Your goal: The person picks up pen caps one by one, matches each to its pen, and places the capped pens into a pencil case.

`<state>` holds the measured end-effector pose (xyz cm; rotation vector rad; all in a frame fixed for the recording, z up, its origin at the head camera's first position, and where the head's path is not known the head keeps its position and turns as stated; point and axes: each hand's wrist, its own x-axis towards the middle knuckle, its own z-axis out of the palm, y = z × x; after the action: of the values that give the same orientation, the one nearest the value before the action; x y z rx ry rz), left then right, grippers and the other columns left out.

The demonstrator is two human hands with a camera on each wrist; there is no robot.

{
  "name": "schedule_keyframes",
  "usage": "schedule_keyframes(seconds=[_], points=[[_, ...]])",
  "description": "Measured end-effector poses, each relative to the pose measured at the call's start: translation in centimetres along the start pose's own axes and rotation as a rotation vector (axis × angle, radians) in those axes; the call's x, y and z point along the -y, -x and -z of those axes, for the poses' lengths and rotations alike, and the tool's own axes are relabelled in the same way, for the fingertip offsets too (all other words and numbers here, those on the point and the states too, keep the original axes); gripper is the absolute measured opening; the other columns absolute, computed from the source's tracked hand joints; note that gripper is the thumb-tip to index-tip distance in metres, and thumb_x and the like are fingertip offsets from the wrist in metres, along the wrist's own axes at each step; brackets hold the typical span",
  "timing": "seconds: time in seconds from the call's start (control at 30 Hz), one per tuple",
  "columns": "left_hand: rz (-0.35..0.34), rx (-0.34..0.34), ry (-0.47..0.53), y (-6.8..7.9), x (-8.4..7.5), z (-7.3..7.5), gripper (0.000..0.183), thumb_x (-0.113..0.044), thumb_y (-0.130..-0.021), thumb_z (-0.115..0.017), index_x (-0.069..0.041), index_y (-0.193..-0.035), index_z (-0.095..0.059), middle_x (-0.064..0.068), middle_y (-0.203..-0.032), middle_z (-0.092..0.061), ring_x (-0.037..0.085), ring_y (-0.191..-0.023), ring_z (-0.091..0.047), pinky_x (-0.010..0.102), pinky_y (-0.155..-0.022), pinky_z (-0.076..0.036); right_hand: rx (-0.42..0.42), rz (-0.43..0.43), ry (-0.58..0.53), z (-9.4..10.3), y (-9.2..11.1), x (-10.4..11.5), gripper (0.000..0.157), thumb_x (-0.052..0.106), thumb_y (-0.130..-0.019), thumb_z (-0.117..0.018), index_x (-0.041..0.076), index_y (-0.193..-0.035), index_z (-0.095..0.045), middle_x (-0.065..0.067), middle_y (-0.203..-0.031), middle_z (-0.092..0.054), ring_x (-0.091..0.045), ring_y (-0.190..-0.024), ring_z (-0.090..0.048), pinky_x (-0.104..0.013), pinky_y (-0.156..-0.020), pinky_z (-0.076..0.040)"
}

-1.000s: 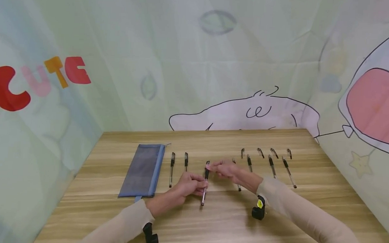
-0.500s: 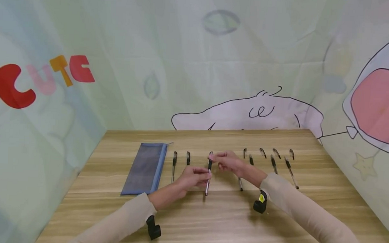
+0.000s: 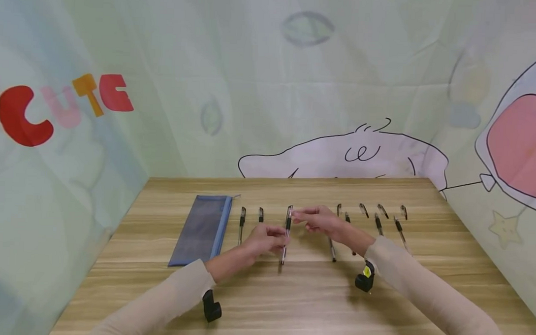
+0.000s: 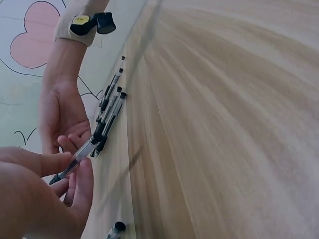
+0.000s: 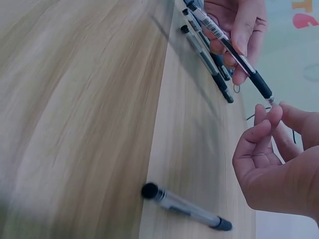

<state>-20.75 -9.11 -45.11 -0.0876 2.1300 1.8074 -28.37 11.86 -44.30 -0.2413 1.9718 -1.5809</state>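
Observation:
My left hand (image 3: 264, 239) pinches the clear barrel of a gel pen (image 3: 287, 232) between thumb and fingers, above the table. The pen has a black grip and points away from me, its capped end farthest. At that end, the thumb and forefinger of my right hand (image 3: 322, 221) pinch the pen cap (image 3: 290, 210). In the right wrist view, those right fingertips (image 5: 273, 113) meet at the end of the black grip (image 5: 259, 83) and partly hide the cap. The left wrist view shows the left thumb (image 4: 55, 162) against the barrel (image 4: 82, 154).
A blue mesh zip pouch (image 3: 199, 229) lies at left, beside two capped pens (image 3: 242, 223). Several uncapped pens (image 3: 378, 223) lie at right, with several loose caps (image 3: 382, 211) behind them. A printed curtain (image 3: 186, 86) hangs behind the wooden table (image 3: 263, 305).
Both hands have carried the pen up and away from me, the left still on the barrel and the right at the cap end. The view has shifted slightly.

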Motion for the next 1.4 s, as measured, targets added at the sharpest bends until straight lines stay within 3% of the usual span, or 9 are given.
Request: schedule_keyframes(seconds=[0.37, 0.6, 0.83, 1.17, 1.4], points=[[-0.103, -0.133, -0.022, -1.8, 0.7, 0.3, 0.029, 0.004, -0.087, -0.076, 0.011, -0.114, -0.069, 0.024, -0.102, -0.075, 0.015, -0.075, -0.076, 0.031, -0.073, -0.064, 0.023, -0.020, -0.057, 1.7, 1.4, -1.3, 0.047, 0.025, -0.101, -0.065, 0.000, -0.141, -0.057, -0.003, -0.115, -0.075, -0.005, -0.074, -0.054, -0.016, -0.067, -0.048], [-0.159, -0.197, -0.199, -2.8, 1.1, 0.4, 0.025, 0.003, -0.084, -0.079, 0.008, -0.107, -0.072, 0.020, -0.094, -0.077, 0.015, -0.071, -0.075, 0.025, -0.067, -0.063, 0.005, -0.013, -0.066, 2.2, 1.9, -1.7, 0.047, 0.025, -0.101, -0.066, 0.002, -0.141, -0.058, -0.002, -0.114, -0.075, -0.004, -0.073, -0.053, -0.018, -0.067, -0.047], [-0.262, -0.212, -0.420, -3.0, 1.1, 0.4, 0.020, -0.001, -0.084, -0.081, 0.008, -0.101, -0.075, 0.017, -0.083, -0.076, 0.016, -0.066, -0.075, 0.021, -0.058, -0.060, -0.003, -0.005, -0.092, 3.6, 2.6, -1.9, 0.052, 0.024, -0.103, -0.063, -0.002, -0.146, -0.051, 0.006, -0.103, -0.076, -0.002, -0.071, -0.052, -0.017, -0.064, -0.046], [-0.292, -0.187, -0.501, -2.6, 0.8, 0.5, 0.017, -0.002, -0.085, -0.081, 0.010, -0.095, -0.074, 0.014, -0.072, -0.073, 0.018, -0.062, -0.074, 0.021, -0.055, -0.059, -0.004, 0.018, -0.130, 5.7, 3.6, -1.8, 0.053, 0.023, -0.105, -0.059, -0.007, -0.147, -0.047, 0.003, -0.106, -0.074, -0.001, -0.071, -0.053, -0.016, -0.064, -0.045], [-0.302, -0.173, -0.512, -2.4, 0.9, 0.8, 0.019, -0.004, -0.086, -0.080, 0.011, -0.096, -0.074, 0.016, -0.074, -0.074, 0.020, -0.062, -0.075, 0.021, -0.054, -0.059, 0.006, 0.032, -0.133, 6.4, 4.3, -1.6, 0.050, 0.022, -0.106, -0.058, -0.006, -0.146, -0.049, 0.005, -0.104, -0.074, 0.000, -0.069, -0.053, -0.017, -0.063, -0.044]])
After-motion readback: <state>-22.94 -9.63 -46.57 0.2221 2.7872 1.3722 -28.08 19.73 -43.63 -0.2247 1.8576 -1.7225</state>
